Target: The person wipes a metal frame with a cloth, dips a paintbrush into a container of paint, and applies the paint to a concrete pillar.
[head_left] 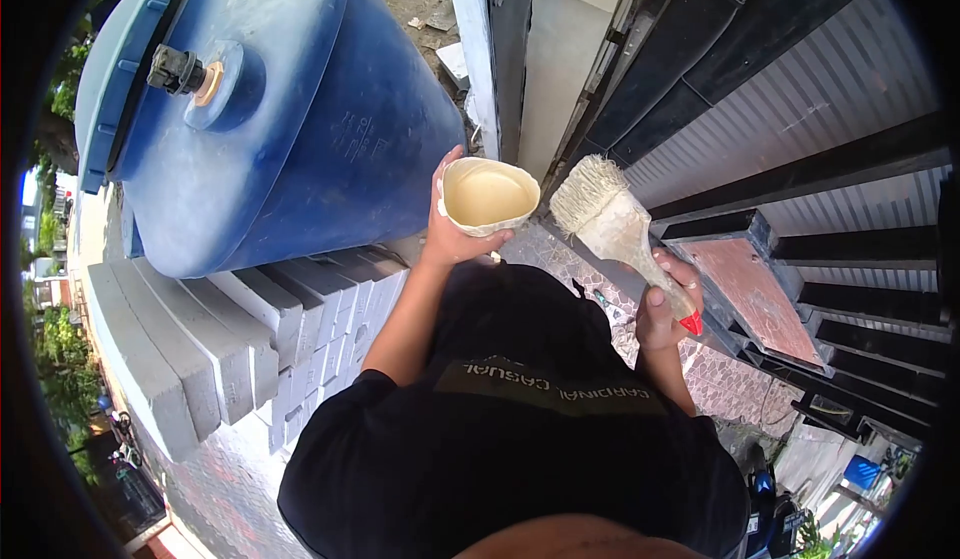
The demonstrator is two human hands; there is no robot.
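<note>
Cream-filled cup in raised left hand (right hand grips brush).

The left hand holds a cup with paint in it, just right of the barrel. The barrel rests on stacked blocks below it. To the cup's right, the right hand holds a brush, bristles up, before the gate.
</note>
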